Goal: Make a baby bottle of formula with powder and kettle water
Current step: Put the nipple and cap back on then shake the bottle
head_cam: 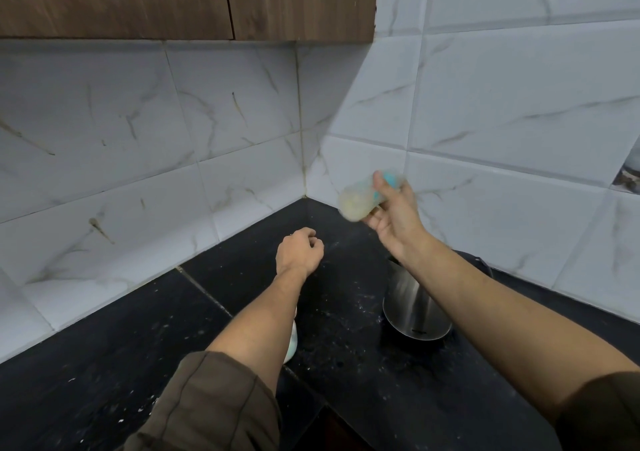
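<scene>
My right hand [394, 213] grips a clear baby bottle [360, 197] with a blue cap end, raised in the air near the tiled corner. The bottle is motion-blurred, lies nearly sideways and shows pale yellowish liquid inside. My left hand [299, 251] hovers over the black counter [114, 374] with fingers loosely curled and nothing in it. A steel kettle [415, 308] stands on the counter under my right forearm. A pale white-and-mint object [292, 343] peeks out from behind my left forearm; most of it is hidden.
Marble-look wall tiles [214, 121] close the corner on the left and right. Wooden wall cabinets [173, 0] hang overhead. White specks dot the counter. The counter's front edge drops away at the bottom middle.
</scene>
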Demonstrator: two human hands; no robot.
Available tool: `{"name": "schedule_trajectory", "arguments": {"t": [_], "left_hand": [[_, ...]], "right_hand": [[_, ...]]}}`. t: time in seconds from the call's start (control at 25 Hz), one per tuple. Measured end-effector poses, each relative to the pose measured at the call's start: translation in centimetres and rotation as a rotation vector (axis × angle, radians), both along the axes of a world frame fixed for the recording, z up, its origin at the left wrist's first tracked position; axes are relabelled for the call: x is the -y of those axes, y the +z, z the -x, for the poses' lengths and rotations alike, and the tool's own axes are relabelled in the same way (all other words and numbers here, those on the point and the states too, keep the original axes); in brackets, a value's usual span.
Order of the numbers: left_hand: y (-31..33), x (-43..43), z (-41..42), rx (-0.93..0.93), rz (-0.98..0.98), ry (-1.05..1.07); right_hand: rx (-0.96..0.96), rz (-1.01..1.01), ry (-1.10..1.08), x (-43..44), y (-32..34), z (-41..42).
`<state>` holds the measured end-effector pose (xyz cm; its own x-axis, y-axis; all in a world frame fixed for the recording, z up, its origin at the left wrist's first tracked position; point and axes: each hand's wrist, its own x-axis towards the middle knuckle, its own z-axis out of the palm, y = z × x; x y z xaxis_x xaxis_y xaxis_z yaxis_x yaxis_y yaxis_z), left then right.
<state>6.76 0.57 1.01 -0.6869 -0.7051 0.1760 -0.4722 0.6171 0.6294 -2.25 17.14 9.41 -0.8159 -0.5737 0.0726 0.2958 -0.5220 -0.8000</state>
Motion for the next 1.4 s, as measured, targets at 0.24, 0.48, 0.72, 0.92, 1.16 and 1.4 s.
{"name": "schedule_trajectory", "arguments": {"t": [0.24, 0.48, 0.72, 0.92, 1.16, 1.4], "left_hand": [[0.1, 0.2, 0.3, 0.007, 0.003, -0.005], [0.1, 0.2, 0.1, 0.01, 0.006, -0.006], [0.4, 0.3, 0.1, -0.008, 0.012, 0.009], [0.6, -0.4, 0.3, 0.002, 0.002, 0.0], [1.3, -0.7, 0.4, -0.017, 0.007, 0.005], [1.3, -1.1, 0.4, 0.013, 0.025, -0.018]], "right_hand": [[-0.149, -0.085, 0.151, -0.3, -0.6, -1.0], [-0.126, -0.115, 0.124, -0.2, -0.1, -0.4], [-0.066, -0.008, 0.042, -0.3, -0.1, -0.1], [-0.119, -0.104, 0.12, -0.5, -0.5, 0.0], [-0.076, -0.014, 0.042, -0.5, 0.4, 0.2], [-0.189, -0.179, 0.18, -0.8, 0.6, -1.4]]}}
